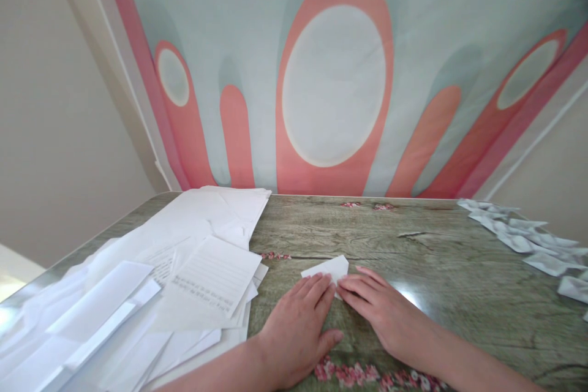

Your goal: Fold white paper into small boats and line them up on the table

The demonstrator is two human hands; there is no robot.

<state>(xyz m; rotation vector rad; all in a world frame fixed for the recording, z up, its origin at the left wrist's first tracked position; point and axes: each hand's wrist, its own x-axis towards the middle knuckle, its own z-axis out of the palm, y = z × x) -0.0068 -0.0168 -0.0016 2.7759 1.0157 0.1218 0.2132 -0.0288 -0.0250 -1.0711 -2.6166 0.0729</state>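
Note:
A small folded piece of white paper (337, 265) with a pointed top lies on the wood-patterned table in front of me. My left hand (298, 318) rests on its lower left part, fingers stretched out flat and thumb apart. From the right, my right hand (383, 309) touches the paper's right edge with its fingertips. Its fingers are stretched out, the uppermost a little apart, and its thumb is hidden. Both hands cover the lower part of the paper, so its full outline does not show.
Loose white sheets (184, 226), some with printed lines, spread over the left side, with folded strips (101, 300) on top. Several folded white paper pieces (519, 236) line the right edge. The table (441, 257) meets a pink and grey-green patterned panel (257, 30) behind.

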